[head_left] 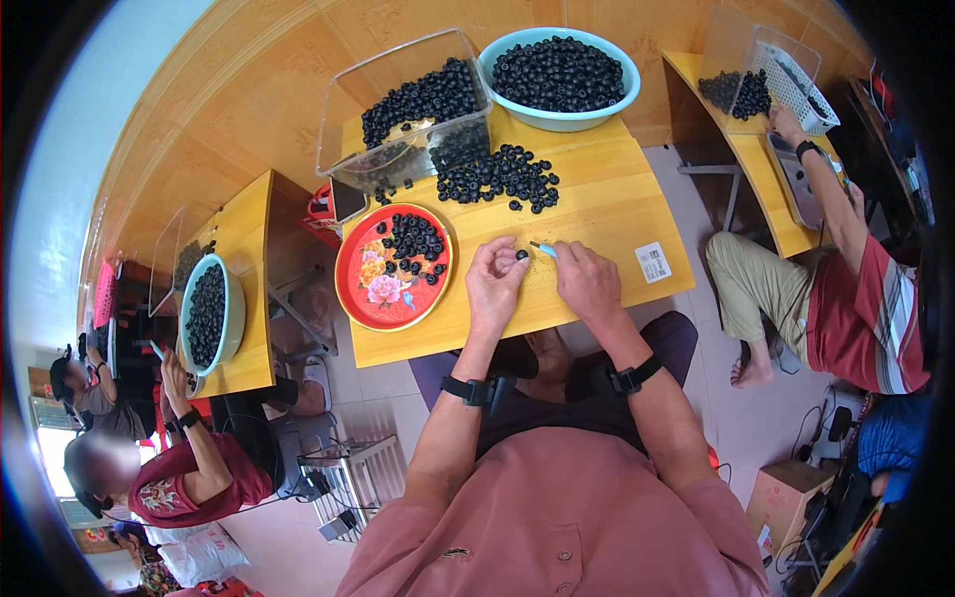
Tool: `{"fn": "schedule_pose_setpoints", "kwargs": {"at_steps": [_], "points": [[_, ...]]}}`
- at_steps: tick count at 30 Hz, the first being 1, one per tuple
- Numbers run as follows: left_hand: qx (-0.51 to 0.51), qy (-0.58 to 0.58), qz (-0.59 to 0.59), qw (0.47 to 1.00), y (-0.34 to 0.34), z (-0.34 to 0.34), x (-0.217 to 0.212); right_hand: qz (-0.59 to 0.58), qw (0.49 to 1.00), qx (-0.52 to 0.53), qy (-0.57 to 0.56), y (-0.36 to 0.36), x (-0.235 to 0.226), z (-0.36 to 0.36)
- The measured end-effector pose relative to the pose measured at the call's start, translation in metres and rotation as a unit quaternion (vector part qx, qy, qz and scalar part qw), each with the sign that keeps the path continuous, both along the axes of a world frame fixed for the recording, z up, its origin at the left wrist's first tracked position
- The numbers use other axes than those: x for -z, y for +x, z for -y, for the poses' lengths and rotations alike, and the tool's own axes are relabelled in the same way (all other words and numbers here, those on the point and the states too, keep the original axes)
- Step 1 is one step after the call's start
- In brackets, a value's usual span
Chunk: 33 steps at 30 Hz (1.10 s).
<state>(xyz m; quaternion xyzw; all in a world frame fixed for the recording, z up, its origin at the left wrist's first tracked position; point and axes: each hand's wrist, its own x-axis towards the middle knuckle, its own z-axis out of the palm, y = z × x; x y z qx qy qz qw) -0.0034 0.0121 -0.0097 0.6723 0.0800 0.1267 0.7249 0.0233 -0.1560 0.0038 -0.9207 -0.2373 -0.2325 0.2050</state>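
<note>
In my left hand (496,283) a small black round part (521,256) is pinched between thumb and fingertips. My right hand (587,280) is closed round a slim tool with a light blue handle (547,251); its short dark tip points at the part, a little apart from it. Both hands are over the near edge of the yellow table (597,204). Left of them is a red round tray (358,269) with a flower print and a group of the same black parts (413,239) in it. A loose pile of these parts (497,179) lies beyond my hands.
At the back stand a clear plastic bin (343,114) and a light blue basin (632,90), both holding many black parts. A white label (653,263) is on the table's right. Co-workers sit at tables on both sides, with another basin (236,308) at left.
</note>
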Motion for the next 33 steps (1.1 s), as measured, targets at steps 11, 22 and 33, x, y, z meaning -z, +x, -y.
{"fn": "schedule_pose_setpoints", "kwargs": {"at_steps": [11, 22, 33], "points": [[-0.018, 0.081, 0.070, 0.994, 0.000, -0.001, -0.002, 0.011, 1.000, -0.006, -0.001, 0.000, 0.002, -0.002], [-0.042, 0.080, 0.071, 0.993, 0.000, 0.003, 0.000, -0.004, 1.000, 0.006, -0.011, -0.003, -0.003, 0.002], [-0.158, 0.259, 0.115, 0.946, -0.015, -0.030, -0.018, 0.017, 1.000, -0.005, 0.012, 0.000, -0.001, -0.001]]}}
